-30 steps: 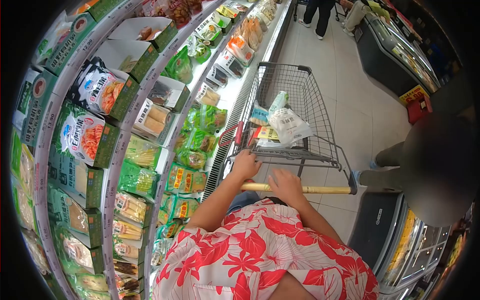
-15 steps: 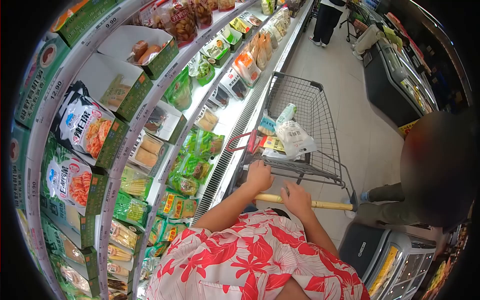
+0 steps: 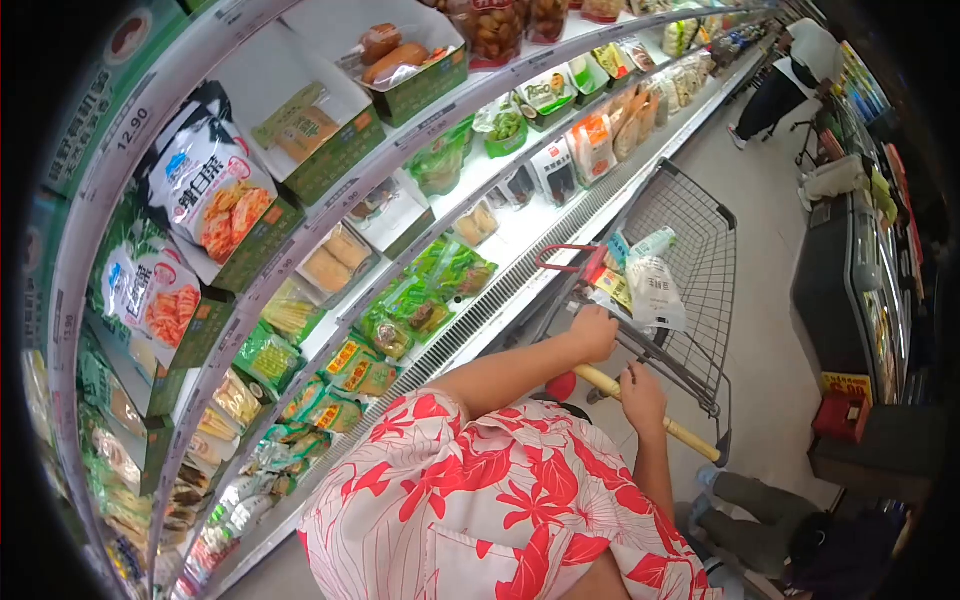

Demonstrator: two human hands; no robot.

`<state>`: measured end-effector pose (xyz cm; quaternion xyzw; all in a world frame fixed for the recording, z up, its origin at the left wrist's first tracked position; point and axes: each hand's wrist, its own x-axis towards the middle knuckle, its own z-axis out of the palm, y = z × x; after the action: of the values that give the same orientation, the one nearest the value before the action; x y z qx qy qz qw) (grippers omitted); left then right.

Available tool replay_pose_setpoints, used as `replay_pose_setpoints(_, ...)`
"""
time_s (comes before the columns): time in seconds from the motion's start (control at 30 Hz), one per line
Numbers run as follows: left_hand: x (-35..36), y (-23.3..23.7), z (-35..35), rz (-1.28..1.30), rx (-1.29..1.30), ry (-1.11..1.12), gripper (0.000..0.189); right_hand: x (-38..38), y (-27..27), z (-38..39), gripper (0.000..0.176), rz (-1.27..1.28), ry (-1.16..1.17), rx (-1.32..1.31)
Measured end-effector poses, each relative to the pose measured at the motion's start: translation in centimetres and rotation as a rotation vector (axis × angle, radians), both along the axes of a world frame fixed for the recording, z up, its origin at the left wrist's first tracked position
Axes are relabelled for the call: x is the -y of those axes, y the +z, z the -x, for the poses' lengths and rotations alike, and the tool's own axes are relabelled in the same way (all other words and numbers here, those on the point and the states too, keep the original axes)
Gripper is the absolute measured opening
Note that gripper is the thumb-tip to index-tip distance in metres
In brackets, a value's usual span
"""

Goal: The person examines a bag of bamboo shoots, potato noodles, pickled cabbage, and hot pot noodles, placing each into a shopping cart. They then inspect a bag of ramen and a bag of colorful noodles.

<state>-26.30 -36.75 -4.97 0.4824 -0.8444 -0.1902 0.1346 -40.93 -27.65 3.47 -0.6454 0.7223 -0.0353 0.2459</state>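
A wire shopping cart (image 3: 712,350) stands ahead of me beside the shelf, with a yellow bamboo-like handle (image 3: 690,440). My right hand (image 3: 645,398) is closed around the middle of that handle. Farther forward, my left hand (image 3: 597,335) is curled above the cart's rear edge; whatever its fingers grip is hidden. Inside the cart lie a white plastic bag (image 3: 655,290) with printed characters, a pale green-and-white package (image 3: 652,243) and a yellow-labelled packet (image 3: 612,288). The cart's red part (image 3: 560,258) sticks out toward the shelf.
A lit refrigerated shelf (image 3: 470,330) runs along the left with kimchi pouches (image 3: 215,190), green vegetable bags (image 3: 425,290) and other packs. Freezer cases (image 3: 850,280) line the right. One person (image 3: 785,90) stands up the aisle; another person's legs (image 3: 760,500) are close at right.
My view has turned left, so the cart and my hands sit farther right. My right hand has closed on the handle. The person at right now appears lower in view.
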Motion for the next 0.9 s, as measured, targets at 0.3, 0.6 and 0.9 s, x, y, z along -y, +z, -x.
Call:
replay_pose_setpoints(0.3,7.3,0.1,2.7,-0.142,0.012,0.066,0.029,7.9,-0.9,4.5,0.044,-0.266,0.478,0.134)
replay_pose_setpoints(0.6,11.2,0.4,3.8,-0.226,-0.005,0.132,0.024,13.1,-2.7,6.0,0.048,-0.206,0.676,0.405)
replay_pose_setpoints(0.9,12.0,1.0,4.0,-0.160,-0.120,0.164,0.023,14.9,-0.8,6.0,0.048,-0.144,0.817,0.313)
